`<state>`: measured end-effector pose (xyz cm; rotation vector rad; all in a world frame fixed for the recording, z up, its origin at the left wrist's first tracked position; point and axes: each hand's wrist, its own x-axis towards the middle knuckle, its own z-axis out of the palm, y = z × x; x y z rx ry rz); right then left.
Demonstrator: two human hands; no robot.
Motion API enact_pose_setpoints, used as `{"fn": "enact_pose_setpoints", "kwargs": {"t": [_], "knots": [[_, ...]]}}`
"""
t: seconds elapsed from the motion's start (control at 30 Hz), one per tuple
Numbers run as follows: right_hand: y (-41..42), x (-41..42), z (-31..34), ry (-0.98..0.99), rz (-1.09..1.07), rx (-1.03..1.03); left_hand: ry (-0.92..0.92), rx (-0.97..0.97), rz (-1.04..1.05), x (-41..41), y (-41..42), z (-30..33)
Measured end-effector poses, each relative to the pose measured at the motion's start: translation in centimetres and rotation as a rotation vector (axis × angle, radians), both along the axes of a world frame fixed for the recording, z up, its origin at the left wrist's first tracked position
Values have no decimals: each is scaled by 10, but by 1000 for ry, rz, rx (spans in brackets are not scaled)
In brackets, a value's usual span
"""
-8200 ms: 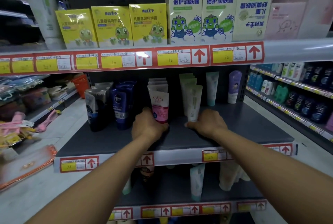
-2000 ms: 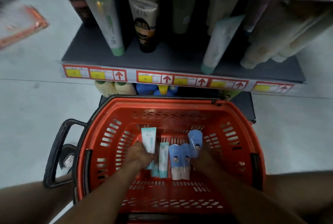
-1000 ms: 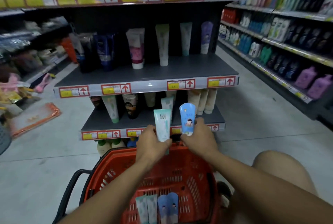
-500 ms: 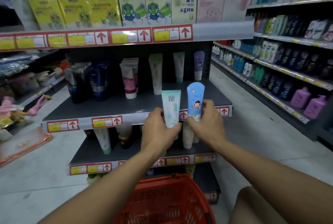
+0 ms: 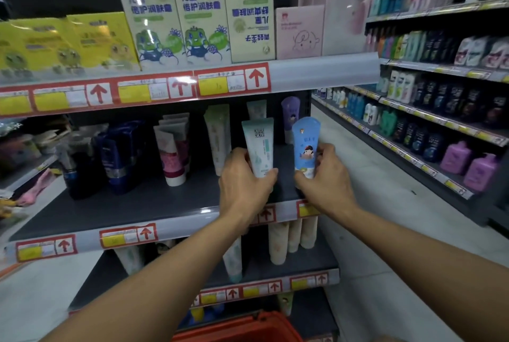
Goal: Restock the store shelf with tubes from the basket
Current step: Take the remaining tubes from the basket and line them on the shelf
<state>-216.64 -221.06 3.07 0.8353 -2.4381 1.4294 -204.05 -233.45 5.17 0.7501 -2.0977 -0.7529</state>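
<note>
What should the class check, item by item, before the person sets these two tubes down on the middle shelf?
1. Left hand grips the mint tube: ok.
2. Right hand grips the blue tube: ok.
3. Both tubes upright: ok.
4. Bare space on the middle shelf in front of the hands: ok.
5. Tubes already resting on the shelf: cannot tell, hands hide their bases.
6. Matching row behind for the blue tube: cannot tell.

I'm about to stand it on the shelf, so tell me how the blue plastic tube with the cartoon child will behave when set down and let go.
The blue plastic tube with the cartoon child, pinched by the right hand, looks tall and narrow, so probably tippy. Its glossy skin may be slippery. It probably dents under a squeeze.
</note>
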Motion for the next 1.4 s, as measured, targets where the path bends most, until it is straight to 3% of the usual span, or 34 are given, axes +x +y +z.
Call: {"fn": "enact_pose_setpoints", "kwargs": {"t": [0.3,0.5,0.77,1.4], "knots": [[-3,-23,-17,44,50,48,2,-8,39,-26,-4,-15],[4,-34,-20,165,-26,314,-120,-22,98,-27,1,-23],[-22,-78,-5,-24,19,393,-335,49,165,-66,-21,-7],[-95,-149,-4,-107,-39,365,-329,116,213,-140,-78,-14]]}}
